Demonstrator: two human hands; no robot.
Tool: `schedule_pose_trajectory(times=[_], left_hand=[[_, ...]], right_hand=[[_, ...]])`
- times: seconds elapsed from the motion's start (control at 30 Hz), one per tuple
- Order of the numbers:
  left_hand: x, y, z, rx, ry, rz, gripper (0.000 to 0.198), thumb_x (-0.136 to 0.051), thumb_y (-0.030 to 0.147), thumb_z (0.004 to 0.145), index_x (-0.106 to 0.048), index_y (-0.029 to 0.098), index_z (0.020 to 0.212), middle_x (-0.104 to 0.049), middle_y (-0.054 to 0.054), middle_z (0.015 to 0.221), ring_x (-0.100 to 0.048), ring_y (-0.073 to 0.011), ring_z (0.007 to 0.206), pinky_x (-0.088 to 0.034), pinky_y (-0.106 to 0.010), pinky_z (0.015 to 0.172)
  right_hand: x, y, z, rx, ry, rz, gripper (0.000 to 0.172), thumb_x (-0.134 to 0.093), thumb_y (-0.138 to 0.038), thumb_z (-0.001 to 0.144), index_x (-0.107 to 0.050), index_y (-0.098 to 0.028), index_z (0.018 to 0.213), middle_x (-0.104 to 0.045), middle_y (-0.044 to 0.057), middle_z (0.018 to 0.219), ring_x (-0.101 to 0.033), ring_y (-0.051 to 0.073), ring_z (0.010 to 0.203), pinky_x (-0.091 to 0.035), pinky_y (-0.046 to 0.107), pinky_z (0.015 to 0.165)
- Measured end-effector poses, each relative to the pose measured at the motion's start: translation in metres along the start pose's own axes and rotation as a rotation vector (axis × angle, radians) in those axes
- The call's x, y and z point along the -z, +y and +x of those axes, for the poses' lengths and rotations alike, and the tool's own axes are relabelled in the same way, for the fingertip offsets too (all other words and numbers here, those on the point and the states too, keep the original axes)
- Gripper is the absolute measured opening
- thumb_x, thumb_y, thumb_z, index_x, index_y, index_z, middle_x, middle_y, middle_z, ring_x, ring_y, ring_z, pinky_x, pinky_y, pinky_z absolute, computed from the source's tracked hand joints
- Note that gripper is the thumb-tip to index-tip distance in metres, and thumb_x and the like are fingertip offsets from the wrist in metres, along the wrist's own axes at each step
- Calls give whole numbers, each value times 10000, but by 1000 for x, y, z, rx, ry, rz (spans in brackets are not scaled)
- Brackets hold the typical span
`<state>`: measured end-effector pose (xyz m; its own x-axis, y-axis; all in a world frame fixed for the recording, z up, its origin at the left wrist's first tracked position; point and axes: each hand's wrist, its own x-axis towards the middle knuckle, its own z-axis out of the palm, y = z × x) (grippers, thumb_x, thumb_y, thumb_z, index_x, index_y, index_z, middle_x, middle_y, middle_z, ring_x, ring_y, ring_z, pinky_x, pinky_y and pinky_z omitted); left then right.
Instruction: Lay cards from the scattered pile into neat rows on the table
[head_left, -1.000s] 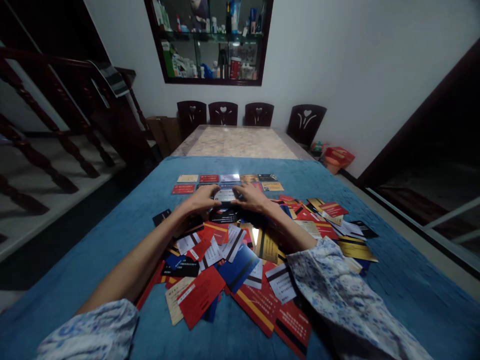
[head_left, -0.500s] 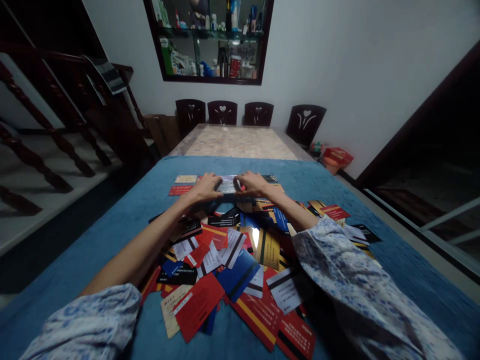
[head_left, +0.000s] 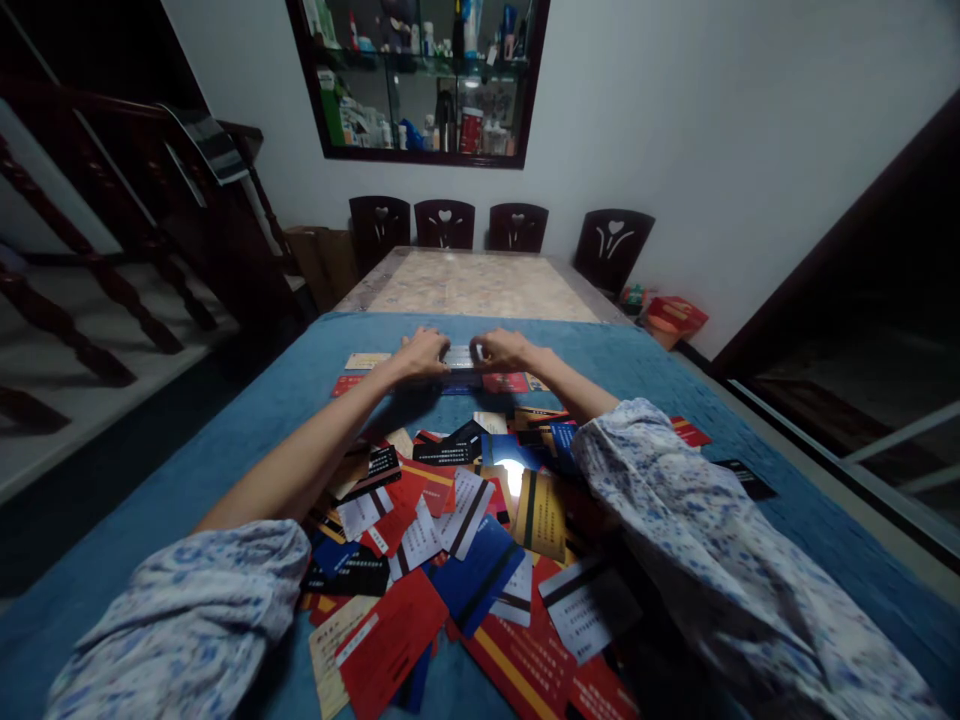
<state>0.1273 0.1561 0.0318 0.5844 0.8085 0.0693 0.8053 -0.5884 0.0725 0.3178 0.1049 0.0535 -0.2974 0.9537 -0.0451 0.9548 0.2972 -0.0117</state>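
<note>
A silvery-white card (head_left: 460, 357) is held by its two short ends between my hands, near the far part of the blue cloth. My left hand (head_left: 426, 352) pinches its left end, while my right hand (head_left: 502, 350) grips the right end. Just below it lie a blue card (head_left: 460, 386) and a red card (head_left: 506, 383). Left of my left hand are a beige card (head_left: 367, 361) and another red card (head_left: 346, 385), lying flat. Whether the held card touches the cloth, I cannot tell.
Between my forearms spreads a loose heap of bank-type cards, with a red card (head_left: 394, 640), a blue card (head_left: 480, 575) and a gold card (head_left: 540, 513) on top. The blue cloth (head_left: 247, 450) covers the near table. Chairs (head_left: 444, 225) stand behind the bare tabletop (head_left: 480, 285).
Both hands have moved a little farther from me with the silvery-white card. A blue card and a red card now show below them.
</note>
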Motion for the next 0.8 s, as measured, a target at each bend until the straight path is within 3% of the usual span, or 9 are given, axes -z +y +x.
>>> schedule_pose_trajectory(times=[0.27,0.5,0.8], left_hand=[[-4,-4,18,2,-11,-16,277,-709,327,726,-709,196,971,-655,-135,1182,-467,-398,1222,-425,-563,988],[-15,-7,29,18,-55,-8,204,-703,254,736,-707,182,926,-675,-156,1144,-446,-430,1252,-369,-689,998],[-22,-8,32,10,-67,-53,103,-702,230,734,-662,167,804,-691,-165,1074,-431,-430,1249,-320,-747,999]], right_hand=[[-7,11,20,-18,-36,-3,357,-654,-343,862,-685,-235,1200,-721,98,1200,-665,233,1047,-476,287,804],[-9,9,29,-26,-99,-17,377,-636,-341,866,-682,-232,1224,-717,110,1202,-664,236,1048,-491,291,814],[-16,8,32,-39,-72,-102,393,-619,-352,861,-702,-270,1236,-648,140,1313,-549,343,1235,-516,437,910]])
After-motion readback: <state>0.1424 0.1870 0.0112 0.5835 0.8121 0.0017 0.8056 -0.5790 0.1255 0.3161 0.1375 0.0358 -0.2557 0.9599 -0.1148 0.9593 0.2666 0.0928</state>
